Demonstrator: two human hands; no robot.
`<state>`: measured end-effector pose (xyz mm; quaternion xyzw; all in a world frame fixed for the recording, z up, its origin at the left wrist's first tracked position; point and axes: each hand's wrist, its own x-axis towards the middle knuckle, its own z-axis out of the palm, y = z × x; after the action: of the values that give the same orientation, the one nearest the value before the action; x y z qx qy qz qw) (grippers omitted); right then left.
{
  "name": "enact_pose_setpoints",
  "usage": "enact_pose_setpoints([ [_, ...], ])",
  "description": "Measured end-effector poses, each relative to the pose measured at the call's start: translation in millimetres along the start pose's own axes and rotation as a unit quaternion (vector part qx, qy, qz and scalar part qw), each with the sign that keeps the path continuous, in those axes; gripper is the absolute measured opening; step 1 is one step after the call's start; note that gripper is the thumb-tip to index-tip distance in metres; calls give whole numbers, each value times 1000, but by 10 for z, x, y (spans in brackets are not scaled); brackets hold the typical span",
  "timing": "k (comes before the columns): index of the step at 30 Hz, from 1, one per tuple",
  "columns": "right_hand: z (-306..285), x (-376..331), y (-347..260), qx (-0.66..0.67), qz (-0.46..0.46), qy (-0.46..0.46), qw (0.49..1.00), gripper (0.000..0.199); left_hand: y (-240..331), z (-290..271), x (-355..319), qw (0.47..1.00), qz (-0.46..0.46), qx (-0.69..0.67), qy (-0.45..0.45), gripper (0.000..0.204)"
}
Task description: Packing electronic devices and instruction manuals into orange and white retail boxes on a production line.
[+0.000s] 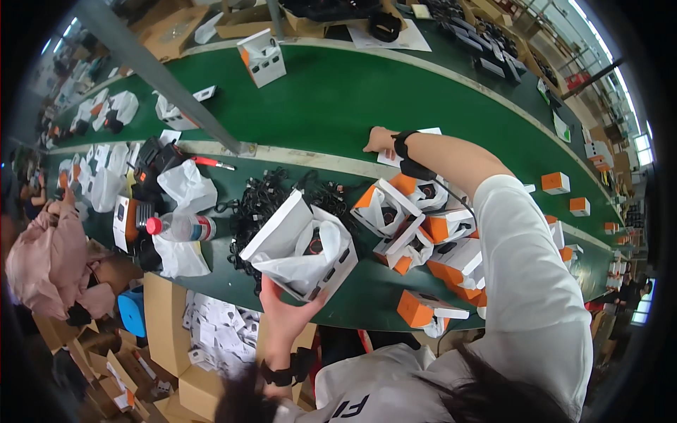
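Observation:
My left hand (284, 310) is closed round the near lower side of a white box (336, 271) with its lid raised. White wrapping (285, 266) and a small dark round device (315, 244) lie inside it. My right arm stretches over the table to the green conveyor belt. There my right hand (381, 141), fingers bent, appears to grip a white sheet (389, 156) that shows on both sides of the wrist; the fingertips are partly hidden. Behind the held box lies a heap of black cables (271, 194).
Several open orange and white boxes (455, 261) crowd the table under my right arm. Left stand a red-capped plastic bottle (185, 227) and a red-handled cutter (208, 162). A metal post (169, 77) rises at the belt's edge. A carton of leaflets (166, 324) sits below. A co-worker (53, 257) is at left.

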<state>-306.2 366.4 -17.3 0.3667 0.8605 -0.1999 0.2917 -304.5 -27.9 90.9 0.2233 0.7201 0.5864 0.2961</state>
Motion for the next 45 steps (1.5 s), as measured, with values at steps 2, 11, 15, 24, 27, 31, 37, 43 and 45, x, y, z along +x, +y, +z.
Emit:
enact_pose_setpoints([
  [2, 50, 88, 70, -7, -1, 7, 1000, 45, -18, 28, 38, 1000, 25, 15, 6, 68],
  [11, 60, 260, 283, 110, -42, -18, 993, 24, 13, 35, 123, 997, 39, 60, 6, 70],
  [15, -727, -607, -64, 363, -155, -82, 915, 24, 77, -36, 64, 995, 67, 69, -12, 69],
  [24, -885, -4002, -736, 202, -444, -10, 873, 19, 643, -85, -165, 984, 176, 0, -29, 61],
  [27, -504, -4404, -896, 91, -517, 152, 838, 21, 851, -11, -288, 982, 168, 10, -81, 60],
  [31, -421, -4420, -1154, -25, -554, 153, 818, 25, 883, -149, -484, 972, 197, 39, -124, 59],
  [37, -293, -4417, -1251, 13, -484, 164, 859, 31, 978, -410, -709, 968, 153, 65, -188, 66],
  [43, -170, -4457, -1371, -47, -465, 140, 873, 31, 976, -536, -891, 970, 133, 88, -186, 63],
  [45, -134, -4448, -1338, -53, -489, 160, 856, 26, 900, -539, -937, 966, 139, 81, -201, 65],
])
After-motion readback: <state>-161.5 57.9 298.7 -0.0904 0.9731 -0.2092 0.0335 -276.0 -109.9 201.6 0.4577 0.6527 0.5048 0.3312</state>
